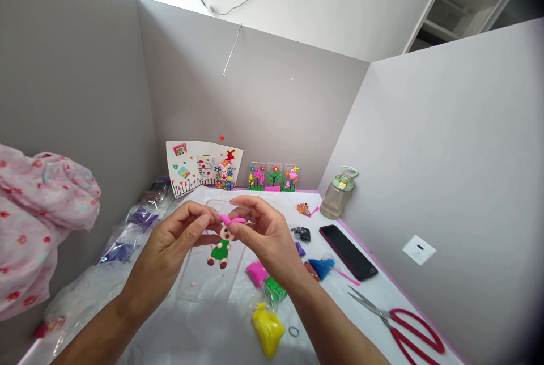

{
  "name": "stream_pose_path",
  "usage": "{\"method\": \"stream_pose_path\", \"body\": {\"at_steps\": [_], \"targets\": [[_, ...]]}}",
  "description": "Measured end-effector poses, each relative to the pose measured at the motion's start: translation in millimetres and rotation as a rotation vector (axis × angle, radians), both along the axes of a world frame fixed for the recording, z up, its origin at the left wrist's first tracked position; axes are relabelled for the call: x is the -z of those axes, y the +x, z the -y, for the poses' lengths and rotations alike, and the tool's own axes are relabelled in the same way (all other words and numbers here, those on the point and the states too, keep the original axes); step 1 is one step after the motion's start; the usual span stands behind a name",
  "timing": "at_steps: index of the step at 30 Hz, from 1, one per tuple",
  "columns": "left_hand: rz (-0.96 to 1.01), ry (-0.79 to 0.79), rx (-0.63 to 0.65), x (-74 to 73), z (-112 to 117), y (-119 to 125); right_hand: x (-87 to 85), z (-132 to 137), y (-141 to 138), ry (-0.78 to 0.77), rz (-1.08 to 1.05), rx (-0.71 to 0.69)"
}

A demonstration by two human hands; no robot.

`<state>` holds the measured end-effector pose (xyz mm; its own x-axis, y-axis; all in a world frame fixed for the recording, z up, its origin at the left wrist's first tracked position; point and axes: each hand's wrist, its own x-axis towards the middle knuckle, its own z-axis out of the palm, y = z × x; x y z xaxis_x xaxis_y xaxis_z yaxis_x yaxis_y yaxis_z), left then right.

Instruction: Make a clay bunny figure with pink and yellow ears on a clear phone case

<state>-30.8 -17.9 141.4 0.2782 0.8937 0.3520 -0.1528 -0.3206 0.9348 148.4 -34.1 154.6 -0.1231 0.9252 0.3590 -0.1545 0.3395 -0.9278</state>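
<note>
A clear phone case [199, 280] is held up between my hands, tilted. Stuck on it is a clay animal figure [220, 250] with a pale head, green body and brown feet. Two strips of pink clay [233, 220] spread in a V at the top of its head. My left hand [170, 243] is closed, its thumb and fingertips pinching at the left pink strip. With its fingers round the upper right side of the case, my right hand [267, 234] presses its thumb beside the head, just under the right pink strip.
Bags of pink, green, yellow [267, 328] and blue clay lie on the white table. To the right are red-handled scissors [393, 319], a black phone [348, 251] and a bottle [339, 195]. Decorated cases [274, 177] stand at the back; plastic packets [119, 249] lie left.
</note>
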Motion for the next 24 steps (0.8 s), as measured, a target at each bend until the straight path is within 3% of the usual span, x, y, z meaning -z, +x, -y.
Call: {"method": "stream_pose_path", "body": {"at_steps": [10,24], "targets": [[-0.027,0.027,0.007,-2.0,1.5,0.9,-3.6,0.3,-2.5,-0.029,-0.066,-0.074],[0.027,-0.058,-0.005,-0.2,-3.2,-0.8,1.3,-5.7,5.2,-0.002,0.0,-0.035]]}}
